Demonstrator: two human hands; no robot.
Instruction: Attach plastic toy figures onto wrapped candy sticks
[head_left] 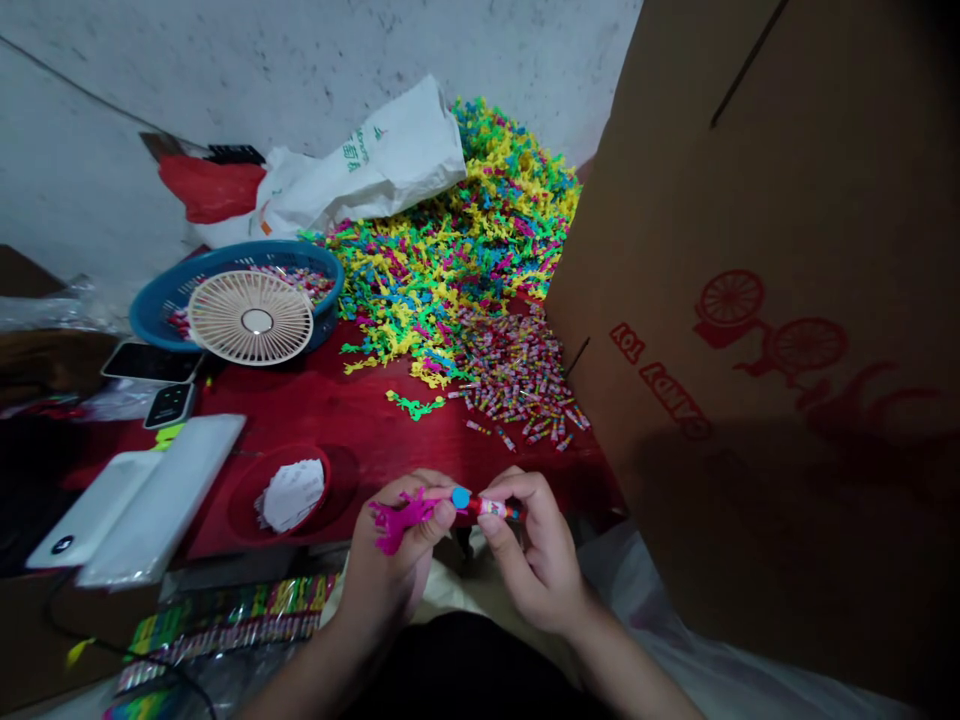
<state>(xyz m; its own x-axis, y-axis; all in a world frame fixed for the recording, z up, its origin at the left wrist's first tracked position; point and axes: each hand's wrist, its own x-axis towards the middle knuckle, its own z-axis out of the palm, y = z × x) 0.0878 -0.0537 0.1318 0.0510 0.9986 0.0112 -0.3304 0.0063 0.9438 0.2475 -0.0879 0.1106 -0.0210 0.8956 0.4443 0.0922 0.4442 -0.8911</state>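
Observation:
My left hand [394,565] is closed on a magenta plastic toy piece [399,518] with branching arms. My right hand [529,550] pinches a small wrapped candy stick [491,507] whose blue round end [460,498] meets the magenta piece. Both hands are held together just in front of the red table's [330,410] near edge, above my lap. On the table beyond lie a heap of wrapped candy sticks [517,375] and a large pile of yellow, green, blue and pink plastic pieces [457,250].
A tall cardboard box [765,330] stands close at the right. At the left are a blue basket [161,305] with a beige fan [251,317], a red bowl holding white stickers [289,493], white packets [139,500], phones [150,362], and a white bag [360,170].

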